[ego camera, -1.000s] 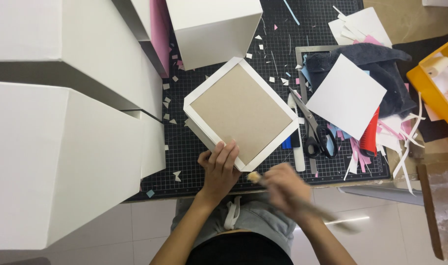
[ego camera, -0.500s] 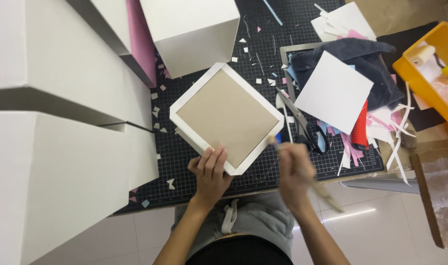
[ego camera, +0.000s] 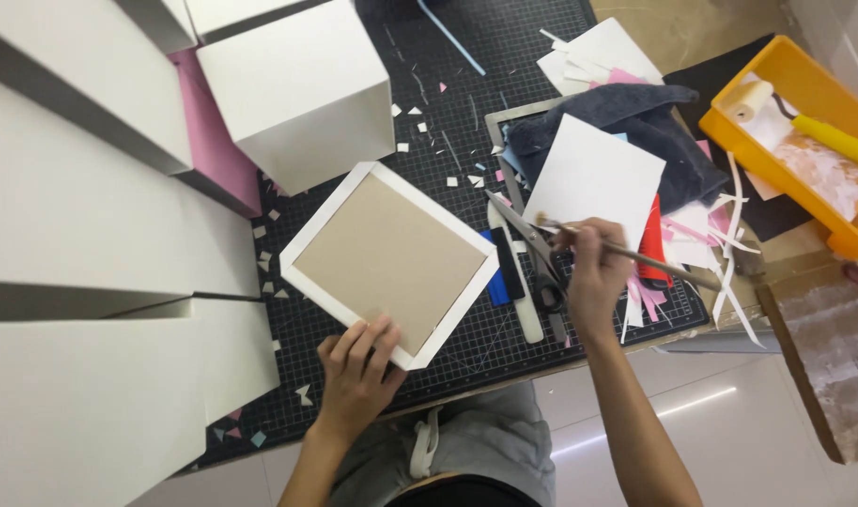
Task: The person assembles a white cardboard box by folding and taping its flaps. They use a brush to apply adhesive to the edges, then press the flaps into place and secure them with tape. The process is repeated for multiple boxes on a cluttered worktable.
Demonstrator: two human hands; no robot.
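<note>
While the brown board (ego camera: 388, 258) is pinned to the cutting mat (ego camera: 429, 113) by the left hand (ego camera: 358, 376), flaps are unfolded.
White paper border already trimmed at corners, still flat around board, centre of desk; fingers spread, closed on nothing. Right hand (ego camera: 593, 272) clamped on a brush (ego camera: 626, 249), bristles over scissors (ego camera: 532, 258). Glue on border cannot be made out; white boxes (ego camera: 297, 89) cut off at left.

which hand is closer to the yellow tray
Right. The right hand, holding a brush, is over the paper scraps, some way down-left of the yellow tray. The left hand presses the brown board, much farther away.
</note>
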